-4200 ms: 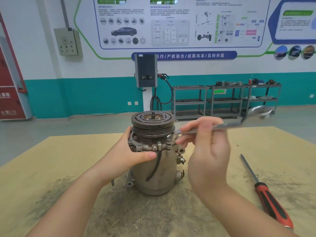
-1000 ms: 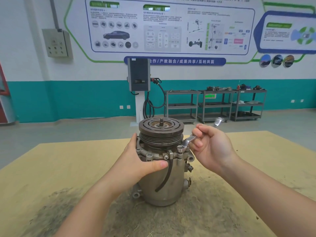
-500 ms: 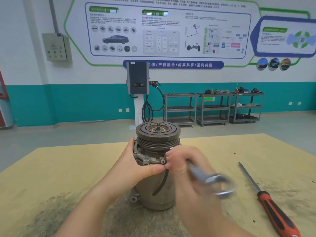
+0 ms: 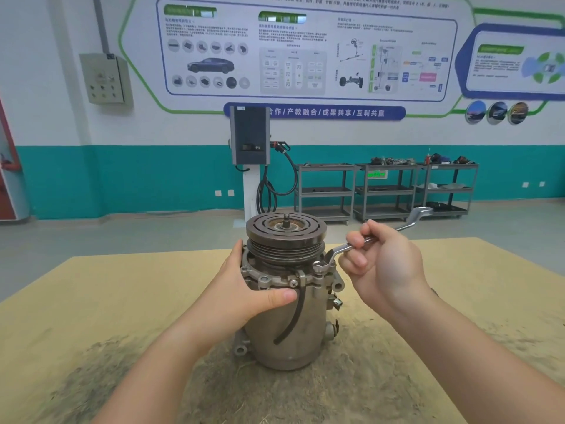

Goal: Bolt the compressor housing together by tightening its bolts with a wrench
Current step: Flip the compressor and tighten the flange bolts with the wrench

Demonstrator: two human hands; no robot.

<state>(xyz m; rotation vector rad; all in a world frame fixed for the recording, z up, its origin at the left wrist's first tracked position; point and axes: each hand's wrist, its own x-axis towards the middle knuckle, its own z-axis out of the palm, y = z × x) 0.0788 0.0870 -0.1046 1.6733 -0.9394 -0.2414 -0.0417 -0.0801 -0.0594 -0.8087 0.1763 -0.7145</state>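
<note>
One compressor housing point(image 4: 286, 319) stands upright at the middle of the desk point(image 4: 91, 301). The left hand point(image 4: 244, 293) grips its left side, thumb across the front. The right hand point(image 4: 382, 264) pinches one wrench point(image 4: 367, 241), ring end on a right-side bolt point(image 4: 319, 266).

One view only, head-mounted, wide-angle. Looks forward and slightly down over the surface point(image 4: 91, 301). Near field: compressor point(image 4: 286, 289) sits centre frame, close, seen from a little above so its top face shows. Both forearms enter from the bottom edge; left hand point(image 4: 244, 295) and right hand point(image 4: 382, 264) sit mid-frame on either side of it. Far field: upper half takes in the floor, shelving carts point(image 4: 385, 188) and the back wall with posters point(image 4: 305, 50), well beyond. Straight lines bow toward the frame edges.
</note>
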